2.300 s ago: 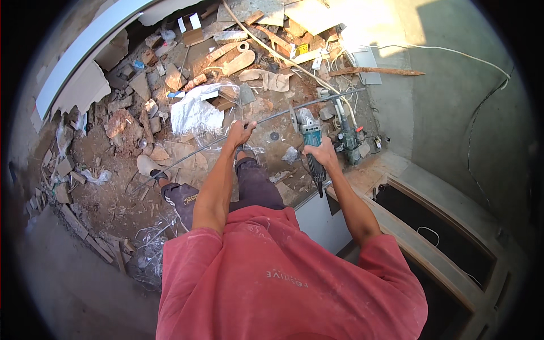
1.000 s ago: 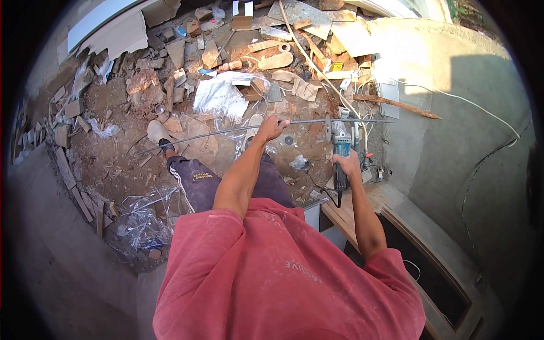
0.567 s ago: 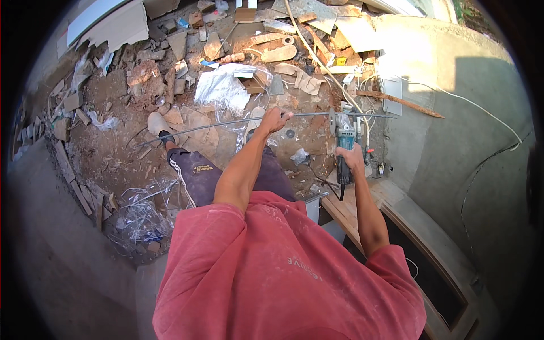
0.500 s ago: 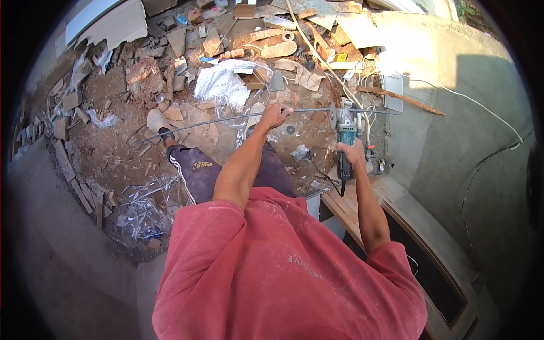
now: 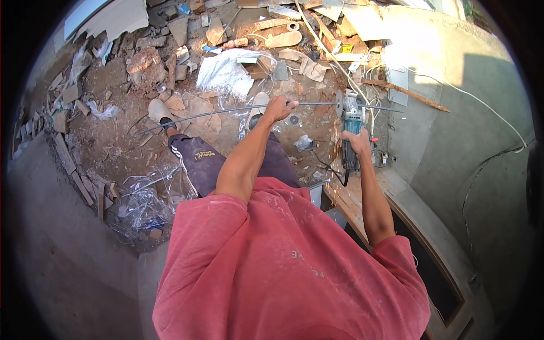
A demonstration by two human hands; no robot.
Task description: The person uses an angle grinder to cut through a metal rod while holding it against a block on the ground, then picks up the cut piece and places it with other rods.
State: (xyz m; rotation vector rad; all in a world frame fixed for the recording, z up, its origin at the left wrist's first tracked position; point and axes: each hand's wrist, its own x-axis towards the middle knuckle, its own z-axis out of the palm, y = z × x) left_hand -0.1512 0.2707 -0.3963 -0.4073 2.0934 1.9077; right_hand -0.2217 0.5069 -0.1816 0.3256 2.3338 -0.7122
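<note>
My left hand [image 5: 277, 108] is closed round a long thin metal rod [image 5: 218, 111], which runs sideways in front of me and droops at its left end. My right hand [image 5: 357, 140] grips the body of a teal and black angle grinder [image 5: 352, 124], its cord hanging down from the near end. The grinder's round cutting disc [image 5: 339, 104] meets the rod to the right of my left hand. Small orange sparks [image 5: 334, 195] fly toward me below the grinder. Whether the disc has cut into the rod is too small to tell.
Rubble, boards and scraps cover the ground ahead, with a white sack [image 5: 228, 72] among them. Clear plastic wrap [image 5: 144, 204] lies at the left. A concrete wall [image 5: 453, 141] rises at the right, with a wooden stick [image 5: 405, 94] by it. A wooden frame [image 5: 422, 232] is near my right arm.
Sparks now show below the grinder; none were visible before. In the picture, the grinder and both hands sit slightly farther right and higher, with the whole view shifted a little too.
</note>
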